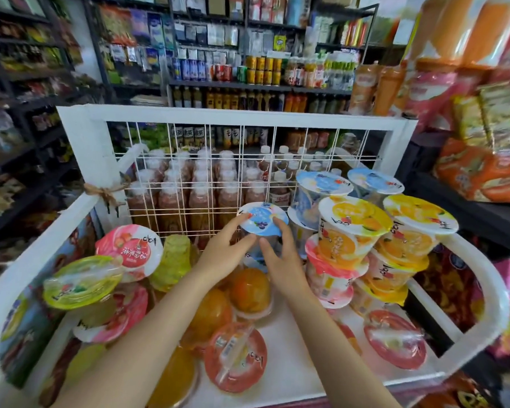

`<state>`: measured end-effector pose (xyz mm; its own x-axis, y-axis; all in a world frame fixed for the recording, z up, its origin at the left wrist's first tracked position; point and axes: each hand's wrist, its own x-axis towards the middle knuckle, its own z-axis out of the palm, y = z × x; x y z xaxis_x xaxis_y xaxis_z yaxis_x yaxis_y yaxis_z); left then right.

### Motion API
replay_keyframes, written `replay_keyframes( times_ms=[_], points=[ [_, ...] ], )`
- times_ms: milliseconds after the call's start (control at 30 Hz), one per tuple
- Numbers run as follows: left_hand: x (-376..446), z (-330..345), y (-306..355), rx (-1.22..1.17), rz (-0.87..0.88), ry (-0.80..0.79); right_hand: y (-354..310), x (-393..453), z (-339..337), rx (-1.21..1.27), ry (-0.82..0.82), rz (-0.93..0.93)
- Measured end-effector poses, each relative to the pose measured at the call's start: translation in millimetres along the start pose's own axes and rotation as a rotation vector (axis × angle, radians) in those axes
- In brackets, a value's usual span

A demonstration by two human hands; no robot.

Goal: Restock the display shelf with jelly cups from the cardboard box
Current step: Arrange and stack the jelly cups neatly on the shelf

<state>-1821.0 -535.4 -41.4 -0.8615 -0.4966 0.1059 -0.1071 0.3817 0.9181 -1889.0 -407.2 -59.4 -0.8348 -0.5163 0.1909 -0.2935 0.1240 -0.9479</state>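
Observation:
Both my hands hold one blue-lidded jelly cup (261, 220) upright near the back wire grid of the white display shelf (480, 278). My left hand (227, 248) grips its left side, fingers curled over the lid rim. My right hand (280, 254) grips its right side with fingers on the lid. To the right stand stacked orange jelly cups (354, 222), pink ones and blue ones (321, 184). Loose pink (130, 248), green (81, 282) and orange cups (236, 360) lie tumbled on the shelf floor. No cardboard box is visible.
A white wire grid (218, 178) backs the shelf, with bottled drinks behind it. Dark shelving with drinks and snacks fills the far wall. Snack bags (483, 172) sit on a black shelf at right. Bare white shelf floor shows at front centre (301, 363).

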Motion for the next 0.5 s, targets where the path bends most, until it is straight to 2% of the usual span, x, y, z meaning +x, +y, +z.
replay_keyframes(
  times_ms=[167,500],
  points=[
    [-3,-3,-2,-0.049,-0.003,0.011,3,-7,0,-0.051,0.049,-0.041],
    [-28,-11,1,0.031,0.022,-0.045,-4,-33,0,-0.044,0.001,-0.007]
  ],
)
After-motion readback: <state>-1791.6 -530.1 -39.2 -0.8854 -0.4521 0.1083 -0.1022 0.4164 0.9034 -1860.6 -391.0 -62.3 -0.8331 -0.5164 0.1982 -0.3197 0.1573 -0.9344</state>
